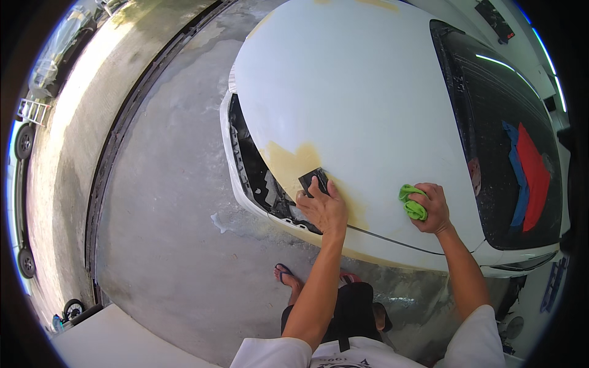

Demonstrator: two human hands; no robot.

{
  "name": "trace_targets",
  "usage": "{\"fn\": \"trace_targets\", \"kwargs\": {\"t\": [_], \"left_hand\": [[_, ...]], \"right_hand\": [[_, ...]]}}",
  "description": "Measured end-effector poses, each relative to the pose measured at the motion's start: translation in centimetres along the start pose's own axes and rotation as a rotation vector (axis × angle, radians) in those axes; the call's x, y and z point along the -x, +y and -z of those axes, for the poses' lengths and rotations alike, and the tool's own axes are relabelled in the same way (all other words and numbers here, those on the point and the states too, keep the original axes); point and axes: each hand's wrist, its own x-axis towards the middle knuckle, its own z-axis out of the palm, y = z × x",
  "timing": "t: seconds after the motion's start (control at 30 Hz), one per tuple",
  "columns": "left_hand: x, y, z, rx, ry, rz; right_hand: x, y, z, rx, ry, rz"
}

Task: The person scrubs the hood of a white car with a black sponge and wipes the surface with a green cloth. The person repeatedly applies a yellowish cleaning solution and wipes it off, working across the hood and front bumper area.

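Note:
In the head view a white car hood [359,92] spreads before me, with tan filler patches [287,161] near its front edge. My left hand [324,207] holds a black sanding pad or block [314,181] against the hood where the tan patch lies, fingers spread over it. To the right, my right hand [430,209] is closed around a crumpled bright green cloth [414,202], at the hood's surface. Between the hood's front edge and the white bumper [237,184] there is an open dark gap. What the palms cover is hidden.
Red cloth [533,179] and blue cloth [517,175] lie on the dark windshield [492,115]. A dark rail or channel [133,87] crosses the concrete floor [170,184], partly wet. A stepladder [33,112] and other vehicles stand at the far left.

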Motion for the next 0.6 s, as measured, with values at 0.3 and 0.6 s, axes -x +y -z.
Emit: {"fn": "trace_targets", "kwargs": {"t": [0.3, 0.6], "left_hand": [[-9.7, -9.1, 6.3, 0.173, 0.025, -0.095], [-13.3, -9.7, 9.9, 0.031, -0.702, -1.343]], "right_hand": [[0.7, -0.2, 0.1, 0.012, 0.026, -0.03], [0.9, -0.3, -0.2, 0.121, 0.123, -0.167]]}}
